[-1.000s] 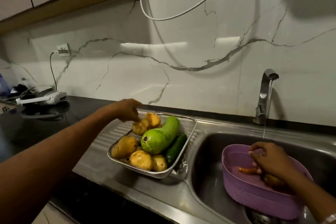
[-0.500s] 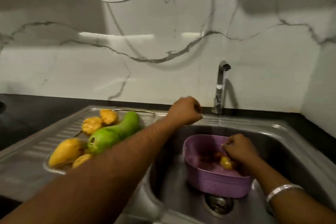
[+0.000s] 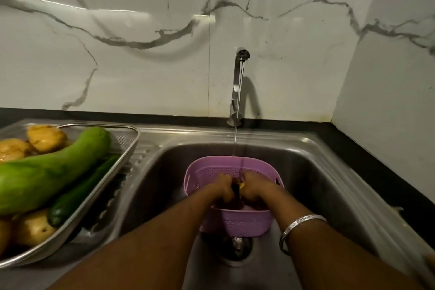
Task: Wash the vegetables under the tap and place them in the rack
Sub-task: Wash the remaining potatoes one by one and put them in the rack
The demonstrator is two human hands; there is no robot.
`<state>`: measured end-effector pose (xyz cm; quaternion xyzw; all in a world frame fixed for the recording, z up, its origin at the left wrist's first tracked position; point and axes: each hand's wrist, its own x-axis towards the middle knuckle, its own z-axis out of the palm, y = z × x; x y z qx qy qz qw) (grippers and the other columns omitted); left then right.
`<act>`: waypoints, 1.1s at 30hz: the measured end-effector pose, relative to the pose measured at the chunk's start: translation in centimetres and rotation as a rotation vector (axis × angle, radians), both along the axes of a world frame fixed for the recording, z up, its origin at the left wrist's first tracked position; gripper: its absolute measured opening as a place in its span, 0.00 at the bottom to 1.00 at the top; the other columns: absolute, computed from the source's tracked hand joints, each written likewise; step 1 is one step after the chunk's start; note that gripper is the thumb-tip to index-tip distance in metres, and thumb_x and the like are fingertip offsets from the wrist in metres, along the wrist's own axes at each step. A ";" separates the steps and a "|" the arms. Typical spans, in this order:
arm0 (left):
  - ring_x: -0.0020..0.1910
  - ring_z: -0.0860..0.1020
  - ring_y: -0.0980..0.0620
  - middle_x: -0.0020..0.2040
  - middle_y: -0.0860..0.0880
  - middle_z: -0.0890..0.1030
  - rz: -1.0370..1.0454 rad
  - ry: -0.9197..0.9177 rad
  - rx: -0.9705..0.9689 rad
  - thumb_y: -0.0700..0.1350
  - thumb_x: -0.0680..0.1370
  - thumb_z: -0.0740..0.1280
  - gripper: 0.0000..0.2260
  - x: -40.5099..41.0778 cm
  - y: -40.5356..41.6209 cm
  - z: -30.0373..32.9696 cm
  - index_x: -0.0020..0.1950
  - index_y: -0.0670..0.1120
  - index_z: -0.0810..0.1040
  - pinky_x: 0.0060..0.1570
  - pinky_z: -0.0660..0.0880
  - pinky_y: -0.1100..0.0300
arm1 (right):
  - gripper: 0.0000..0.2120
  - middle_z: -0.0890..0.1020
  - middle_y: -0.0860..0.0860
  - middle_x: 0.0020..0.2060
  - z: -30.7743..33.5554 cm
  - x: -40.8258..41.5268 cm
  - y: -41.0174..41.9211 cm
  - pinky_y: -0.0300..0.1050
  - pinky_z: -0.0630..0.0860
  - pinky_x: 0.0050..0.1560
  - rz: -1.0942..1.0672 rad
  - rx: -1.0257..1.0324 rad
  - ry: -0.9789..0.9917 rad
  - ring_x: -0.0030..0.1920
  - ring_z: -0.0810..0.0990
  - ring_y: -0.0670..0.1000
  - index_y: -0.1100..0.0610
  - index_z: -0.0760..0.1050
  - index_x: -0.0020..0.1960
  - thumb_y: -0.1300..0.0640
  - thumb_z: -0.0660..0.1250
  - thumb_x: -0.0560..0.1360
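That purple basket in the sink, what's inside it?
Both hands, the left hand and right hand, reach into the purple basket, gripping something dark with a yellow bit between them. Tap water runs in. The hands cover whatever else is inside.

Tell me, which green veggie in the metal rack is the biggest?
The light green gourd. It is far thicker than the dark green cucumber lying beside it.
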<state>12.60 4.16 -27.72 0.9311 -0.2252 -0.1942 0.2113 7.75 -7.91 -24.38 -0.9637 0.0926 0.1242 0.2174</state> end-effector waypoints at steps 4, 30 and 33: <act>0.55 0.81 0.47 0.59 0.42 0.84 0.006 0.063 -0.107 0.38 0.75 0.74 0.16 0.0 0.0 -0.2 0.62 0.42 0.82 0.57 0.75 0.55 | 0.26 0.66 0.62 0.75 -0.7 0.2 -0.4 0.52 0.72 0.68 -0.041 -0.129 0.039 0.72 0.70 0.63 0.57 0.66 0.75 0.51 0.66 0.80; 0.53 0.84 0.45 0.53 0.43 0.86 0.372 0.078 -0.831 0.34 0.67 0.81 0.23 -2.1 4.5 5.7 0.60 0.44 0.83 0.55 0.82 0.45 | 0.18 0.81 0.63 0.56 5.0 -2.6 0.5 0.53 0.82 0.52 -0.253 1.314 -0.043 0.50 0.82 0.60 0.56 0.78 0.64 0.70 0.61 0.79; 0.52 0.85 0.47 0.51 0.47 0.87 0.282 -0.025 -0.803 0.34 0.65 0.81 0.24 -2.4 3.7 6.6 0.59 0.46 0.84 0.56 0.82 0.44 | 0.15 0.84 0.60 0.56 4.7 -2.5 0.3 0.51 0.84 0.46 -0.221 1.176 -0.192 0.53 0.85 0.59 0.53 0.80 0.62 0.62 0.73 0.77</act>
